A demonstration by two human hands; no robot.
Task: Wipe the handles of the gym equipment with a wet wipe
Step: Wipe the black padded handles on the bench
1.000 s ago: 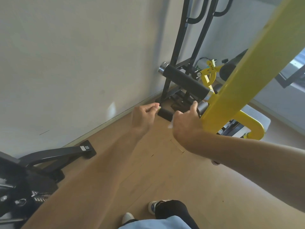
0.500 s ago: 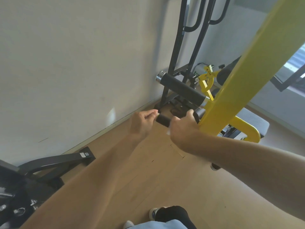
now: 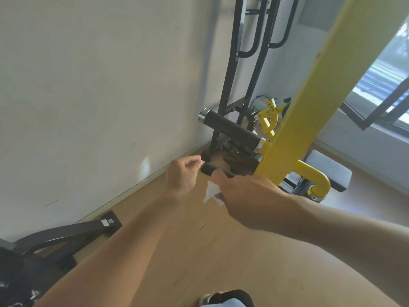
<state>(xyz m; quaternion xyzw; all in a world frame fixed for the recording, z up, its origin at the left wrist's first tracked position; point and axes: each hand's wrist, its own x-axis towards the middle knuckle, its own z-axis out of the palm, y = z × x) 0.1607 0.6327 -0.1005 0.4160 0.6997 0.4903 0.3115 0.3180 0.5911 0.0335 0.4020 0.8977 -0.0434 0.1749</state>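
Observation:
A short black handle (image 3: 208, 169) juts left from the yellow machine arm (image 3: 309, 103). My left hand (image 3: 183, 176) pinches the handle's metal end cap with its fingertips. My right hand (image 3: 247, 196) is wrapped around the handle closer to the yellow arm, with a white wet wipe (image 3: 211, 192) held in it; part of the wipe hangs out below my fingers. Most of the handle is hidden under my right hand. A longer black foam roller (image 3: 230, 128) with chrome ends sits above and behind the handle.
A black upright frame (image 3: 232, 63) stands against the white wall. A grey bench pad (image 3: 329, 169) and a yellow curved tube (image 3: 314, 176) lie to the right. Another machine's black base (image 3: 66, 235) rests on the wooden floor at the lower left. My shoe (image 3: 208, 299) shows at the bottom.
My right hand has slid along the handle towards the yellow arm, and more of the white wipe now hangs below it. The view has tilted upward. My left hand stays on the end cap.

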